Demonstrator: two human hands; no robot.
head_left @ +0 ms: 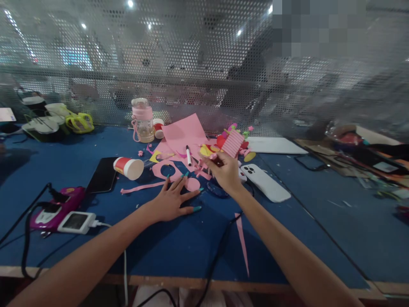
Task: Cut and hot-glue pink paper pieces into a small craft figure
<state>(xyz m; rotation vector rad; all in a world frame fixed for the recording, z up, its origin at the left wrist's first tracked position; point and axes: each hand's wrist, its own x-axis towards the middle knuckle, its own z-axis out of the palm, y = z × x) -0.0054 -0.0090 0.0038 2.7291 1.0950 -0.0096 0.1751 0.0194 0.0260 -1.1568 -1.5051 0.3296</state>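
My left hand (172,200) lies palm down on the blue table with its fingers spread. Its fingertips touch or nearly touch a pink foam disc (192,184) and a pink ring-like cutout (159,169). A long pink strip (145,186) stretches out to the left of them. Over the pile of craft pieces, my right hand (226,172) has thumb and fingers pinched together. A small pink piece (213,157) shows at its fingertips, partly hidden. Small pink shapes (200,168) lie under that hand, with a white marker with a black cap (188,157) just beside.
Pink sheets (185,130) lie behind the hands, near a clear bottle (142,121). To the left are a paper cup (128,168), black phone (102,175) and purple power strip (59,209). A white phone (266,183) lies right; a black cable (220,249) runs to the front edge.
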